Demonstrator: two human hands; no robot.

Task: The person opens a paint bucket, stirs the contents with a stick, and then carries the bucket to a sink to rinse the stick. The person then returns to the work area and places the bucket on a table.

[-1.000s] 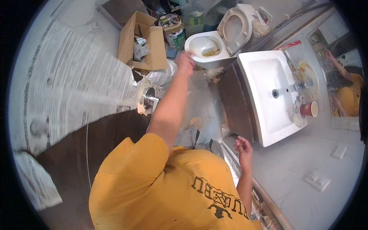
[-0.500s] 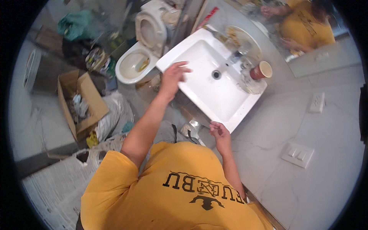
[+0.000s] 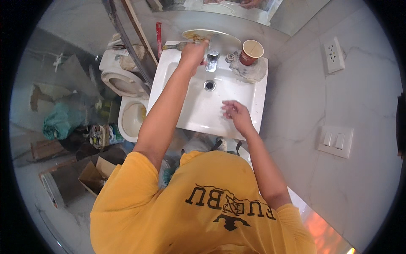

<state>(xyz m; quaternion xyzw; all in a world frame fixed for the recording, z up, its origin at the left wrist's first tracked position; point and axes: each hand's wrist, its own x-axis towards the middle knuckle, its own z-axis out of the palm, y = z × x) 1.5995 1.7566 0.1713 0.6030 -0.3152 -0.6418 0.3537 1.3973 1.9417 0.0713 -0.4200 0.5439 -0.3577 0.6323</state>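
Note:
A white washbasin (image 3: 198,110) stands in front of me, with a round drain (image 3: 209,85) in its bowl. My left hand (image 3: 194,55) reaches to the back rim, right beside the chrome faucet (image 3: 212,62). Its fingertips point at a pale, stained round piece (image 3: 215,34) behind the faucet; whether they touch anything is hard to see. Over the bowl's front right part hangs my right hand (image 3: 237,114), open and holding nothing, its fingers loosely bent. A red paper cup (image 3: 250,54) rests on a crumpled clear plastic bag (image 3: 253,71) at the back right corner.
A long-handled tool (image 3: 173,46) lies on the back left rim, near a red bar (image 3: 159,36) against the wall. To the left are a toilet (image 3: 132,114), a cardboard box (image 3: 94,175) and a green bag (image 3: 61,120). Switches (image 3: 335,141) and a socket (image 3: 334,55) are on the right wall.
My view has turned and come nearer to the washbasin. The left hand has gone from the left edge to the faucet; the right has moved from the front edge over the bowl.

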